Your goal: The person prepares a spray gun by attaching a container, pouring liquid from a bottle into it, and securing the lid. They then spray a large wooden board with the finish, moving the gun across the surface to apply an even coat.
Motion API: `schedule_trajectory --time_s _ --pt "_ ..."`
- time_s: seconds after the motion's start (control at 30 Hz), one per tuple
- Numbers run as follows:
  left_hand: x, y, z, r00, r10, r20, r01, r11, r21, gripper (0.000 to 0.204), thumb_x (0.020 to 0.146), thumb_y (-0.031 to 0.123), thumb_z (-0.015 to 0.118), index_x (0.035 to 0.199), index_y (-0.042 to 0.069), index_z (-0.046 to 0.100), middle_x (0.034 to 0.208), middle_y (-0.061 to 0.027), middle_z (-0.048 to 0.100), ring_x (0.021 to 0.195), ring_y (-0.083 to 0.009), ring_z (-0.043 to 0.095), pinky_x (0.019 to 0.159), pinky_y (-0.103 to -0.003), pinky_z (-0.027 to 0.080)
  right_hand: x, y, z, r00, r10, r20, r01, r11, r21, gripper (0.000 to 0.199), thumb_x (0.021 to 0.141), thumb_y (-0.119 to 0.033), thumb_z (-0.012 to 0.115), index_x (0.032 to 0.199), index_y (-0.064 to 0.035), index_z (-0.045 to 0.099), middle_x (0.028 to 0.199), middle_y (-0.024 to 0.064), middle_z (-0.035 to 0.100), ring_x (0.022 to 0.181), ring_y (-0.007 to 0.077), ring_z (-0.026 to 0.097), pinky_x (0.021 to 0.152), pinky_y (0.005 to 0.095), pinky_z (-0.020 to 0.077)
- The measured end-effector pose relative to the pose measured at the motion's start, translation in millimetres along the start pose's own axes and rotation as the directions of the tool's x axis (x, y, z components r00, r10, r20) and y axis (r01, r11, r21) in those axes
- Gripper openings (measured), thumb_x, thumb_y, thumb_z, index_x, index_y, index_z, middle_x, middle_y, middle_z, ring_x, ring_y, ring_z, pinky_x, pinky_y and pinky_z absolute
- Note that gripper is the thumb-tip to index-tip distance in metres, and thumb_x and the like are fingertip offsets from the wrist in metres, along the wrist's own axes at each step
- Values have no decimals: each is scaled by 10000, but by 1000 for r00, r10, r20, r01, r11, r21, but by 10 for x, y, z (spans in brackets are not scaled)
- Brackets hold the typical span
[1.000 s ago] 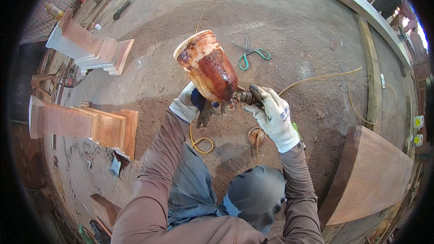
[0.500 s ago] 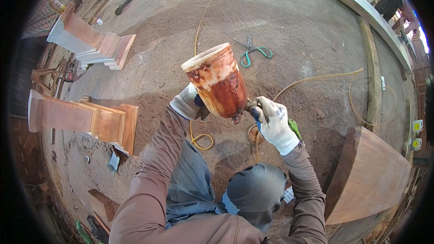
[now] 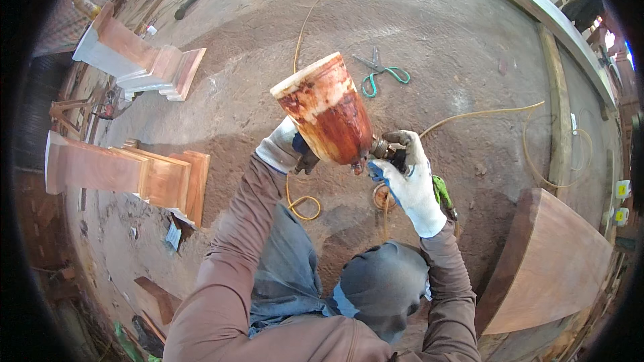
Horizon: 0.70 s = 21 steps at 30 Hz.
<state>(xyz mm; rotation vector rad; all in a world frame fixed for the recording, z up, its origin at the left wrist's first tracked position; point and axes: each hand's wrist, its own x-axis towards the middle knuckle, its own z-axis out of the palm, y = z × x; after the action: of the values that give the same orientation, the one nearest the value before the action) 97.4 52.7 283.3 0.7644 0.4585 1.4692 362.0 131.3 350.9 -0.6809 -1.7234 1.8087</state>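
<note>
- The spray gun [image 3: 339,124] is hanging in the air above the dirt floor [image 3: 476,127], in front of the person, its stain-streaked cup [image 3: 322,107] leaning with the rim up and to the left.
- The left hand [image 3: 278,147], gloved, is gripping the gun on the cup's left side; the right hand [image 3: 412,174] is closing thumb and fingers around the metal nozzle [image 3: 381,147].
- The gun is probably being top-heavy if the cup has liquid in it, and the cup is looking stiff. Its glossy, wet-looking streaks are likely making it slippery, so the handle and metal neck are seeming better holds than the cup wall.
- The cup is hiding most of the left fingers, the handle and the trigger; its tilt is keeping the contents from me.
- Something green [image 3: 441,191] is peeking out beside the right wrist, too covered to name.
- A dark cloth shape [image 3: 382,288] is bulging near the lap; I'm not telling knee from cap.
</note>
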Motion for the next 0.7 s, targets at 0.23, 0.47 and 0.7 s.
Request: schedule_trajectory --time_s 0.23,0.47,0.7 --pt "-36 -36 -2 985 -149 -84 147 989 -37 676 923 609 562 1359 93 543 1334 -135 619 1175 -317 627 980 -546 521 -17 13 -95 966 -237 102 258 863 -435 343 921 -41 651 1243 -25 533 955 138 711 785 241 714 699 327 549" --pt "-72 -124 -122 997 -60 51 68 981 -184 652 967 581 500 1382 78 514 1355 -170 594 1174 -329 629 987 -507 535 23 -49 -109 950 -276 145 311 808 -501 320 926 -22 643 1229 8 544 973 150 709 885 263 728 772 334 554" --pt "0 -212 -174 984 -42 -174 56 995 77 592 999 529 476 1358 62 534 1318 -178 611 1145 -342 638 956 -510 548 72 101 -198 852 -471 227 510 652 -561 380 893 -56 695 1238 6 547 961 177 676 824 331 698 722 380 549"
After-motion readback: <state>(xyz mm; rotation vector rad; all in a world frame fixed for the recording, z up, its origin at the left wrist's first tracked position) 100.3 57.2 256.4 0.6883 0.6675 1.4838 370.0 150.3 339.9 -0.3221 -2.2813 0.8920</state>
